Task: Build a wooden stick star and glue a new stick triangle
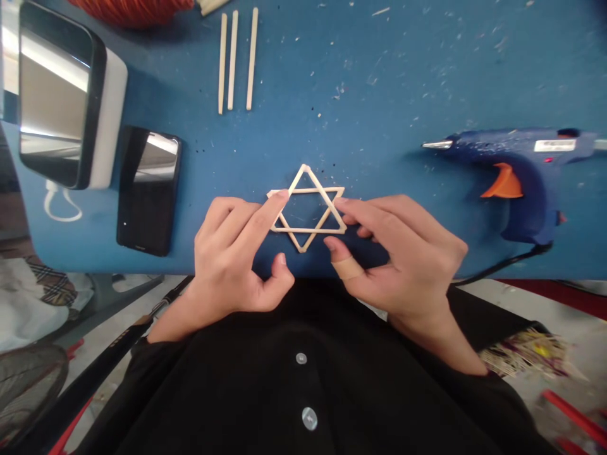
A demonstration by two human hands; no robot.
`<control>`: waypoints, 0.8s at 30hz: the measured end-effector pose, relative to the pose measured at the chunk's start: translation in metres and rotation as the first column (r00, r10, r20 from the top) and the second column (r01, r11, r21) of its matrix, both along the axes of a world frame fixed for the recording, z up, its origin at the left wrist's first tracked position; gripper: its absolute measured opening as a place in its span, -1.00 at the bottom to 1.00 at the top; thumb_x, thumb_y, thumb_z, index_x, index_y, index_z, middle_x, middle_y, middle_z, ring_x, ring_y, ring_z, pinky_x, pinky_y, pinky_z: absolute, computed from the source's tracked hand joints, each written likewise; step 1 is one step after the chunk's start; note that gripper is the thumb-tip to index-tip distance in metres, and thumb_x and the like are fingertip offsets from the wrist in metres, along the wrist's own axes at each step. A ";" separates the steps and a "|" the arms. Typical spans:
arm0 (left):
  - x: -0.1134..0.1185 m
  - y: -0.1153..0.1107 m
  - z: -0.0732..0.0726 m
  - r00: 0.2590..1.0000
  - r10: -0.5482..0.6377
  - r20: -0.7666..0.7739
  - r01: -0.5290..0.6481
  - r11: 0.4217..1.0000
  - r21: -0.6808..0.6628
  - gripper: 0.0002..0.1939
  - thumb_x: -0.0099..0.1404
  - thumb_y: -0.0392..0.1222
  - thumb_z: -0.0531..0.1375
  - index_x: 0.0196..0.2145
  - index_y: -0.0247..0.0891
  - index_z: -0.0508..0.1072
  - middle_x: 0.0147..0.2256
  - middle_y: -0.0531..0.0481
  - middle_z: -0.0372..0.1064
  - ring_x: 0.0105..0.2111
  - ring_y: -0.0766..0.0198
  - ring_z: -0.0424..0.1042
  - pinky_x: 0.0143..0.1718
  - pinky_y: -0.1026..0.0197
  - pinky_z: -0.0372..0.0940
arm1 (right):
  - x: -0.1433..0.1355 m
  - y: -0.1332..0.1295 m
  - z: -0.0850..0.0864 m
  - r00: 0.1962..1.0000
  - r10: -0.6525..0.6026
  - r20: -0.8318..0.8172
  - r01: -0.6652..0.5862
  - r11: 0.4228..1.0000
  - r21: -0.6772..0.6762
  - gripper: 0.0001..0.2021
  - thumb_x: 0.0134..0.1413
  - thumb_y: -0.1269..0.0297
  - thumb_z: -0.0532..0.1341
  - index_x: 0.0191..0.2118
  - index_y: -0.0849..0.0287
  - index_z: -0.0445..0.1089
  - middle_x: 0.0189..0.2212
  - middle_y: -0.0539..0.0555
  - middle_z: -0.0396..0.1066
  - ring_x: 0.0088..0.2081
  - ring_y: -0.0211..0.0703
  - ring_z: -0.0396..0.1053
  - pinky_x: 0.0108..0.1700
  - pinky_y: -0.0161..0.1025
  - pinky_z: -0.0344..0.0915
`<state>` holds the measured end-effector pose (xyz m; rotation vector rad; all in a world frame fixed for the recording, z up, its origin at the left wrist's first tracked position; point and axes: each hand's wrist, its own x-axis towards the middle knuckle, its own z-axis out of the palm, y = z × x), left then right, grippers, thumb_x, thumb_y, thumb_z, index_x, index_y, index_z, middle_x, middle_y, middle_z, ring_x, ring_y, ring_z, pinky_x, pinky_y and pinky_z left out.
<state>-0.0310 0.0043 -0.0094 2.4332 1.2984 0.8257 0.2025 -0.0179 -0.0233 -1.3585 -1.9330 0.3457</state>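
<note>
A six-pointed star of pale wooden sticks lies flat on the blue tabletop near its front edge, made of two overlapping triangles. My left hand rests at the star's left side, its index fingertip on the upper left crossing and its thumb held apart. On the other side, my right hand has its index fingertip at the star's right edge. The right thumb, wrapped in a plaster, sits below the lower right corner, apart from the index finger. Neither hand is closed around the star.
Three loose wooden sticks lie at the back left. A blue glue gun with an orange trigger is at right, its cord running off the front edge. A black phone, a device with a glossy screen and orange yarn occupy the left.
</note>
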 end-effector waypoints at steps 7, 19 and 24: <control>0.006 -0.001 0.000 0.993 0.112 0.042 -0.113 0.993 0.020 -0.66 0.36 -0.28 0.29 0.09 -0.24 0.55 -0.17 -0.13 0.62 -0.18 0.06 0.57 -0.13 0.00 0.51 | -0.003 0.002 -0.001 0.995 0.030 0.099 -0.028 0.999 -0.023 -0.63 0.33 0.24 0.35 0.18 0.24 0.55 -0.22 0.16 0.52 -0.24 -0.08 0.51 -0.17 -0.15 0.51; 0.003 -0.004 -0.011 0.999 0.030 -0.035 -0.026 0.992 0.121 -0.55 0.38 -0.19 0.17 0.13 -0.35 0.65 -0.15 -0.18 0.59 -0.18 0.04 0.50 -0.12 0.01 0.42 | -0.003 0.000 -0.002 0.992 0.032 0.121 -0.029 0.999 -0.023 -0.63 0.34 0.22 0.34 0.18 0.22 0.54 -0.20 0.18 0.53 -0.21 -0.04 0.52 -0.13 -0.12 0.51; 0.006 -0.006 -0.014 0.996 0.040 -0.086 -0.024 0.984 0.178 -0.51 0.38 -0.19 0.17 0.17 -0.39 0.63 -0.13 -0.19 0.60 -0.18 0.02 0.54 -0.15 0.00 0.41 | -0.004 0.000 -0.004 0.988 0.040 0.148 -0.043 0.999 0.014 -0.62 0.36 0.20 0.31 0.21 0.17 0.52 -0.22 0.15 0.52 -0.25 -0.07 0.50 -0.19 -0.13 0.49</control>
